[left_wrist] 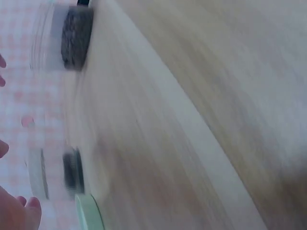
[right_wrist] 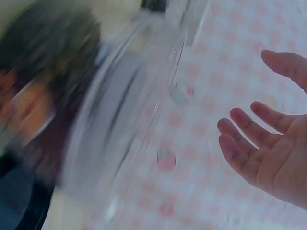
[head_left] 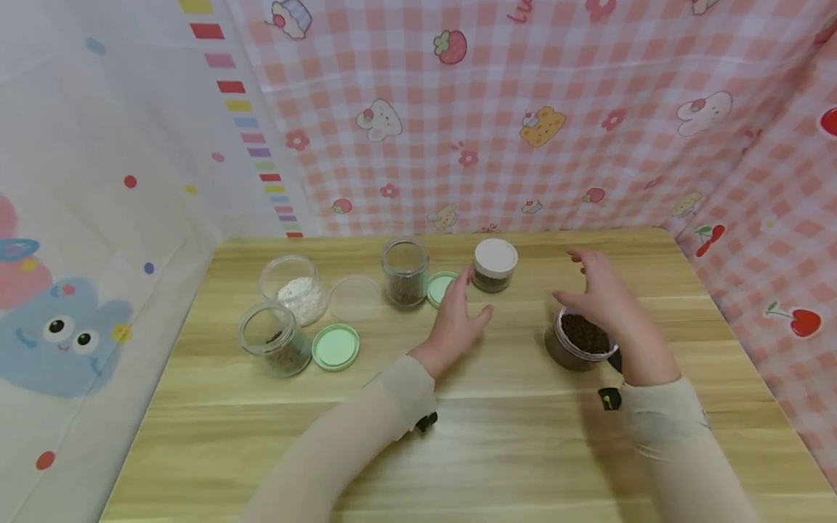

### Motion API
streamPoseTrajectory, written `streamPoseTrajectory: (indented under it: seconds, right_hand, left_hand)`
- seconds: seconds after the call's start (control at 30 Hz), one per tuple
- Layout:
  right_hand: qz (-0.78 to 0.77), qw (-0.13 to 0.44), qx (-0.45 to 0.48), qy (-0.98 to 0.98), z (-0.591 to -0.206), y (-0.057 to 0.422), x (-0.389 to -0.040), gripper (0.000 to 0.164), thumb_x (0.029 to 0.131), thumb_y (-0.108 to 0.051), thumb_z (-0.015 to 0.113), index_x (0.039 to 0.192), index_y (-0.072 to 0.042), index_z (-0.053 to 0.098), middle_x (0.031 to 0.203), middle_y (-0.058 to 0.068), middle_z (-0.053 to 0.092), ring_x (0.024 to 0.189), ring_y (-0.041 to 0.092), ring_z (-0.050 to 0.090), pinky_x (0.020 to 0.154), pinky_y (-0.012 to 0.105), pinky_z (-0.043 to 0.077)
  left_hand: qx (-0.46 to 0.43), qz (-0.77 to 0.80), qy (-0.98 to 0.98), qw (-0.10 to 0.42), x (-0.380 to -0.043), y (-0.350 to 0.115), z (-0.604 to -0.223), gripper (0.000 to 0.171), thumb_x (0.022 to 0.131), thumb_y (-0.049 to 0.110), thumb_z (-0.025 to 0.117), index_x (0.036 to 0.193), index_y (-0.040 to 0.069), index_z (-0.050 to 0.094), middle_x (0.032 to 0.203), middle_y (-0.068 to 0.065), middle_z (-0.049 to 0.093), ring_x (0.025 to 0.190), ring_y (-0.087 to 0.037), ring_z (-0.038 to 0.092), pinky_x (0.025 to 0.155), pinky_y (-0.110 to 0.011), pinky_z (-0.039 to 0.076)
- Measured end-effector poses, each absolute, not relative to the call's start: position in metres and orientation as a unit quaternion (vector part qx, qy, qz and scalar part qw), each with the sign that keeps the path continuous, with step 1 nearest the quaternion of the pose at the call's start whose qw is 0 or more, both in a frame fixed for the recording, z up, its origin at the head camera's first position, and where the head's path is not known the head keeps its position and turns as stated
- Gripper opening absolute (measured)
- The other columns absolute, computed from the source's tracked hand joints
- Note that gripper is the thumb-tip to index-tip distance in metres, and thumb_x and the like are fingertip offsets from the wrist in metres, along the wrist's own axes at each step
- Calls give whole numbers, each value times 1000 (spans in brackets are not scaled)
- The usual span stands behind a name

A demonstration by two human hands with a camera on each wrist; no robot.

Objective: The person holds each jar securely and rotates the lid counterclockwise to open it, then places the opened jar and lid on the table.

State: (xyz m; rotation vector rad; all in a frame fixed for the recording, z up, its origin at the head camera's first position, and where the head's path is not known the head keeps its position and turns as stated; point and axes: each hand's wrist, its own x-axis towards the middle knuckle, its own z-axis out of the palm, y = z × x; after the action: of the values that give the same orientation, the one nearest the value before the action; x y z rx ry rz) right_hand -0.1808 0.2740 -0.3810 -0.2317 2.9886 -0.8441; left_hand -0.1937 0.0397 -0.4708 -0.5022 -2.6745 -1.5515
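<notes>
My right hand (head_left: 607, 301) is above a clear jar of dark brown soil (head_left: 564, 354), its thumb and fingers spread apart. In the right wrist view, that hand (right_wrist: 276, 151) appears with bent, separated fingers beyond the blurred jar (right_wrist: 120, 103), holding nothing. Nearer the middle, my left hand (head_left: 455, 327) reaches forward with thumb and fingers apart. Its fingertips are close to a small jar with a white lid (head_left: 495, 258) and dark contents, and overlap a pale green lid (head_left: 441, 289). The left wrist view also shows the white-lidded jar (left_wrist: 38, 173) beside this hand's fingers.
On the left are a jar of white granules (head_left: 302, 299), a jar with brown contents (head_left: 275, 347), a green lid (head_left: 336, 347) and a clear disc (head_left: 354, 298). A ribbed-looking jar (head_left: 405, 276) stands at the back. A black item (head_left: 616, 359) lies beside the soil jar.
</notes>
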Motion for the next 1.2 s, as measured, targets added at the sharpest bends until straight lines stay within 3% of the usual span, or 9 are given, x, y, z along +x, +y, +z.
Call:
streamPoseTrajectory:
  seconds: [0.2,0.5,0.67,0.9,1.2]
  right_hand:
    - [-244,97,-75,962,-388,241,-226,84,81,-18,70,144,10,21,142,34,30,132,46,29,110,55,26]
    - [-226,223,-44,947,-405,230,-267,91,79,-13,66,146,12,9,147,36,21,136,49,21,112,56,22]
    - [-275,235,-36,932,-411,224,-279,91,79,-9,68,148,7,11,147,30,28,135,45,29,109,56,28]
    - [-311,233,-44,920,-419,222,-282,82,80,-7,70,145,5,21,143,28,36,130,43,36,107,55,32]
    - [-315,220,-22,923,-423,222,-282,79,79,-13,73,143,4,29,143,25,37,130,40,37,109,52,31]
  left_hand:
    - [-151,-469,-870,12,-210,35,-472,69,90,16,63,147,4,25,145,-14,40,135,-23,36,111,-35,32]
    - [-158,-405,-901,-2,-229,53,-478,69,90,14,63,146,1,27,149,-17,35,138,-27,33,114,-34,27]
    - [-129,-409,-903,-10,-243,56,-477,62,93,14,59,144,-4,28,146,-20,38,136,-28,36,113,-35,30]
    - [-118,-402,-906,-64,-257,54,-470,63,96,19,56,145,-5,26,148,-19,36,138,-27,33,114,-35,28]
    - [-105,-422,-899,-59,-257,56,-464,45,90,15,64,132,5,50,130,-11,58,122,-22,53,104,-32,41]
